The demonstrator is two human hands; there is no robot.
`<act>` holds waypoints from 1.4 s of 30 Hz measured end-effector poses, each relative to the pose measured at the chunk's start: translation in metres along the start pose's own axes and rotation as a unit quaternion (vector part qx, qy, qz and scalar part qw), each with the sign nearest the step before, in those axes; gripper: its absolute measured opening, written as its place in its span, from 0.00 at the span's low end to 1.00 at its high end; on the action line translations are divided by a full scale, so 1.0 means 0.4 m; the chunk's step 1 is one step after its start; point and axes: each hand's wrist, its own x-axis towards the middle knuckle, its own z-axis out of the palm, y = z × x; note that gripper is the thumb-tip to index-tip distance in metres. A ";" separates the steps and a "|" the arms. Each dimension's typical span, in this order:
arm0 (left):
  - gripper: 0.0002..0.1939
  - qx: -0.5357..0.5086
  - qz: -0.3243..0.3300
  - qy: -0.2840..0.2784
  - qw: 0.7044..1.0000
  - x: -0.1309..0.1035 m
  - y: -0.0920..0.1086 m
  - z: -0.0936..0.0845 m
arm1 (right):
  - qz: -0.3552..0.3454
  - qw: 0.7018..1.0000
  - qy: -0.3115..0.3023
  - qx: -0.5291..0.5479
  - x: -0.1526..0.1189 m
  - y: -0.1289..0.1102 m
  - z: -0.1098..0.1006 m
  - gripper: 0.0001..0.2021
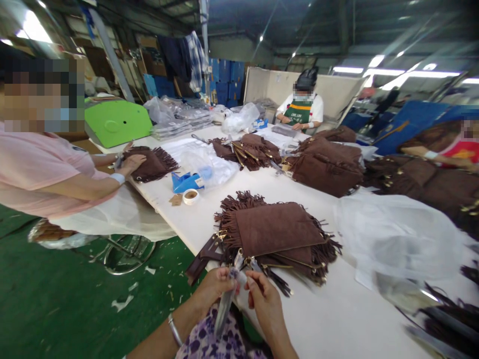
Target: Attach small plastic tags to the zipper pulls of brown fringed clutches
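Observation:
My left hand (219,286) is closed on a strap wrapped in clear plastic (223,311), low in the middle of the head view at the table's edge. Beside it, my right hand (262,294) pinches the loose end of the plastic wrap (240,277). The strap hangs down over my purple patterned clothing. Just beyond my hands lies a stack of brown fringed bags (277,227) with gold clasps. A dark brown strap (202,259) sticks out at the stack's left side, over the table edge.
On the white table (168,207) are a tape roll (190,196), a blue tape dispenser (185,182), plastic sheets (404,239) and more brown bags (325,167). A person in pink (41,169) handles a fringed bag at left. Others sit at the back and right.

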 end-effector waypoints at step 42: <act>0.29 0.075 -0.035 0.006 0.997 -0.228 -0.082 -0.214 | 0.141 0.951 -0.107 0.255 0.063 -0.040 0.131 0.19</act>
